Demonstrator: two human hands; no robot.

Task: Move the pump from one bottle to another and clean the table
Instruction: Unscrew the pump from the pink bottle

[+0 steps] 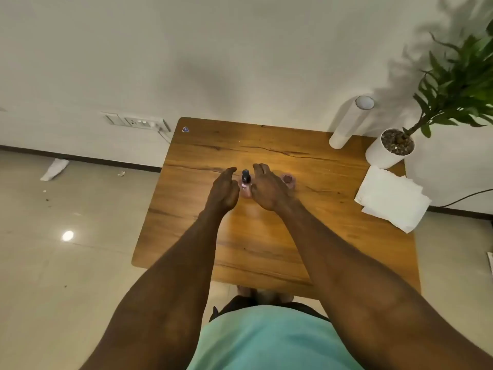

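Between my left hand point(224, 189) and right hand point(266, 188) there is only a narrow gap, and the pump bottle point(245, 184) fills it, dark pump on top. Just beyond my right hand's outer edge stands the open bottle point(288, 180), so sideways room there is tight. Farther right, the stack of paper napkins point(390, 198) lies on the table point(240, 249) edge, well apart. Beyond my right hand, at the far corner, the paper roll point(350, 122) and plant pot point(388, 149) block the way. Left of my left hand, the wood is bare to the edge; behind both wrists, toward me, it is open too.
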